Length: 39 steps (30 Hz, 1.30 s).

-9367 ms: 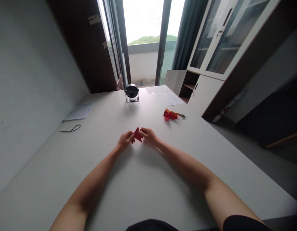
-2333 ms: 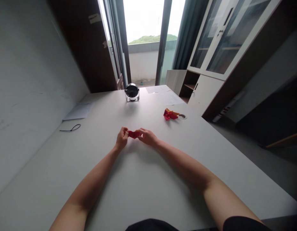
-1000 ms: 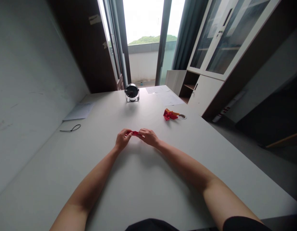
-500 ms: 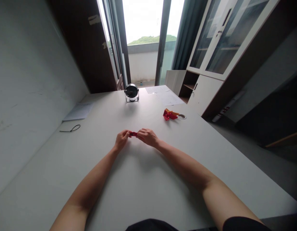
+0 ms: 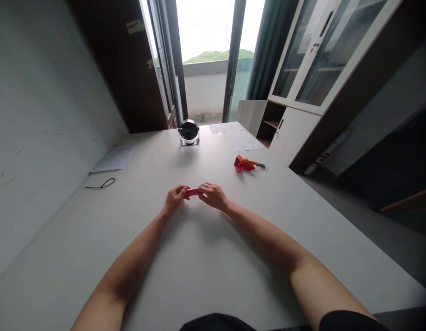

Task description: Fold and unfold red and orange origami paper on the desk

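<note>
A small folded piece of red paper lies low over the white table, held between both hands. My left hand pinches its left end with curled fingers. My right hand is closed on its right end, fingertips pressed on the fold. Most of the paper is hidden by the fingers; only a narrow red strip shows. Both forearms rest stretched out across the table.
A pile of folded red and orange paper pieces lies to the far right beside a round cable hole. A small round desk fan stands at the far edge. White sheets and a black cable tie lie at left.
The red paper went from an upright triangle to a flat narrow strip. Both hands stayed in place, shifting their fingers slightly along the fold.
</note>
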Motion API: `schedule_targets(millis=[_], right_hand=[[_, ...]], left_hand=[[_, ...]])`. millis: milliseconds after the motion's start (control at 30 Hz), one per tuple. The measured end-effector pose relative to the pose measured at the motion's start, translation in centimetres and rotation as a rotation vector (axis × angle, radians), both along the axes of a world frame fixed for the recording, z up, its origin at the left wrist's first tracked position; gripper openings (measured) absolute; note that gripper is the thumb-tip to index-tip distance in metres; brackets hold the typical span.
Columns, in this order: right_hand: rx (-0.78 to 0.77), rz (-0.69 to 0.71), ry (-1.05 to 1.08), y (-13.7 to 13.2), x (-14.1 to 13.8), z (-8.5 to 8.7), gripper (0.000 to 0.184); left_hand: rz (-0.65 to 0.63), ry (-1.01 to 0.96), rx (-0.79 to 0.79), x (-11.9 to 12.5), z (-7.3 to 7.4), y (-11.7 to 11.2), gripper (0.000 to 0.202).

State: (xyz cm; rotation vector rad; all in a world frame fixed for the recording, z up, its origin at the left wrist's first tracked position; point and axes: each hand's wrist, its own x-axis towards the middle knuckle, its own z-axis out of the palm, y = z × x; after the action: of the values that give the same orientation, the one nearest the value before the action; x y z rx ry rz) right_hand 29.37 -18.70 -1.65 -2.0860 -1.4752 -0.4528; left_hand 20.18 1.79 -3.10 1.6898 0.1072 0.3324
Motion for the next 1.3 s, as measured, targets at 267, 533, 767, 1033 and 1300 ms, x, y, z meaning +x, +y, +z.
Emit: schedule_targets(millis=[267, 533, 767, 1033, 1300], right_hand=[[0.047, -0.039, 0.046, -0.1, 0.9, -0.2, 0.013], [0.064, 0.017, 0.066, -0.1, 1.1, -0.7, 0.017], [0.14, 0.018, 0.177, 0.1, 0.8, -0.6, 0.019], [0.2, -0.004, 0.311, 0.2, 1.1, -0.9, 0.024], [0.221, -0.005, 0.349, 0.4, 0.9, -0.9, 0.022]], left_hand=[[-0.098, 0.041, 0.312, -0.5, 0.6, -0.5, 0.046], [-0.066, -0.004, 0.885, -1.5, 2.1, -0.7, 0.036], [-0.035, 0.005, 0.98, -1.5, 2.0, -0.7, 0.037], [-0.096, -0.11, 1.106, -1.7, 2.2, -0.7, 0.039], [-0.079, -0.097, 1.24, -1.6, 2.3, -0.6, 0.038]])
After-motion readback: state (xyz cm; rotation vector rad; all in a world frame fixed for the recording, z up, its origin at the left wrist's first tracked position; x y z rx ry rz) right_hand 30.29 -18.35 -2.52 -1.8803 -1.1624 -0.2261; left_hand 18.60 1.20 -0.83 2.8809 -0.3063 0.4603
